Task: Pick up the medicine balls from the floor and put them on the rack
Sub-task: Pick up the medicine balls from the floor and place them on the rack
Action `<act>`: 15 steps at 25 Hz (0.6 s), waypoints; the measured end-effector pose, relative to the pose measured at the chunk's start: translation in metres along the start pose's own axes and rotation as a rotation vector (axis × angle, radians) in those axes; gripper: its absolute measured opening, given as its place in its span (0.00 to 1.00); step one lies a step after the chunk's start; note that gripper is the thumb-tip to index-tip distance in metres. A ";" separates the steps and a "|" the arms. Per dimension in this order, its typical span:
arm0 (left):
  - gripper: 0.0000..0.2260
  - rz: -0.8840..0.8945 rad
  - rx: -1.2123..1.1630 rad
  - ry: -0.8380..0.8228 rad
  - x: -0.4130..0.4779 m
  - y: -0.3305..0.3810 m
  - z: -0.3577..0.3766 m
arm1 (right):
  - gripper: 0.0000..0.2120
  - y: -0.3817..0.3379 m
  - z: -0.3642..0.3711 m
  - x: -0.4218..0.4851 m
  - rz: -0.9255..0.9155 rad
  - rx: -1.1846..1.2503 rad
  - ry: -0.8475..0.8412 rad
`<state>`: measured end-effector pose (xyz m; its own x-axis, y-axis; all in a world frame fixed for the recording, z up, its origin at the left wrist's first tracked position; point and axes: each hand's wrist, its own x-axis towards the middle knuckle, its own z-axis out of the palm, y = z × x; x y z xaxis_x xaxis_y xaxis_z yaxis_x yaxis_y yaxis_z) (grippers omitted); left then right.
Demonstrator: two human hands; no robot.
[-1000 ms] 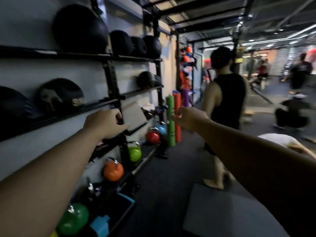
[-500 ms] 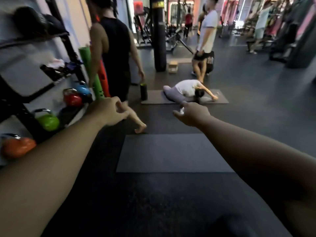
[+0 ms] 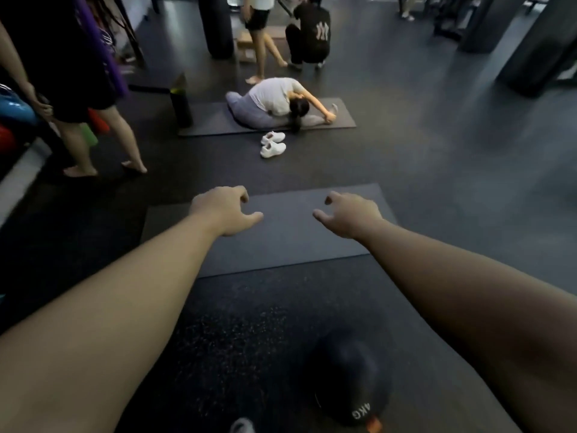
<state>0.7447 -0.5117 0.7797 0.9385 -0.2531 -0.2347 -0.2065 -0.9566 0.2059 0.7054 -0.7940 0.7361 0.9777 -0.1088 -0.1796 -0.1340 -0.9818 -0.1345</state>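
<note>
A black medicine ball (image 3: 348, 378) marked "4KG" lies on the dark speckled floor at the bottom of the view, between my forearms and close to my feet. My left hand (image 3: 223, 210) and my right hand (image 3: 346, 214) reach forward over a grey mat (image 3: 290, 232), fingers loosely curled and apart, holding nothing. Both hands are well beyond the ball. The rack is almost out of view; only its bottom edge with coloured kettlebells (image 3: 14, 110) shows at far left.
A barefoot person (image 3: 78, 89) stands at left beside the rack. Another person (image 3: 274, 103) stretches on a mat ahead, white shoes (image 3: 273, 144) and a black roller (image 3: 180, 104) beside it. Two more people (image 3: 290, 32) are farther back by a black pillar.
My view has swung from the rack wall down to the floor. The medicine ball has come into view near my feet, and both hands have loosened from fists to spread fingers.
</note>
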 end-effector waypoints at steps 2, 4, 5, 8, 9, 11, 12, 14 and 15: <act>0.29 0.037 0.002 -0.026 0.024 0.016 0.021 | 0.32 0.024 0.007 0.003 0.044 0.003 0.006; 0.30 0.109 0.006 -0.058 0.050 0.036 0.041 | 0.32 0.049 0.016 0.004 0.104 0.008 0.018; 0.30 0.151 0.014 -0.075 0.062 0.048 0.051 | 0.32 0.062 0.022 0.001 0.145 0.016 0.032; 0.31 0.235 0.028 -0.126 0.087 0.079 0.079 | 0.32 0.089 0.042 -0.006 0.235 0.037 0.025; 0.31 0.249 0.032 -0.148 0.091 0.086 0.089 | 0.32 0.094 0.048 -0.010 0.255 0.039 0.009; 0.32 0.277 0.050 -0.189 0.096 0.102 0.111 | 0.32 0.106 0.062 -0.019 0.291 0.044 -0.026; 0.32 0.296 0.057 -0.211 0.099 0.111 0.123 | 0.32 0.115 0.071 -0.024 0.311 0.051 -0.047; 0.32 0.312 0.062 -0.263 0.102 0.128 0.152 | 0.31 0.136 0.095 -0.033 0.346 0.062 -0.081; 0.32 0.308 0.060 -0.284 0.104 0.136 0.168 | 0.31 0.147 0.107 -0.036 0.358 0.071 -0.098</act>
<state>0.7675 -0.6925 0.6237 0.7186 -0.5506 -0.4249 -0.4895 -0.8344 0.2533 0.6332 -0.9182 0.6180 0.8473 -0.4243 -0.3195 -0.4785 -0.8708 -0.1125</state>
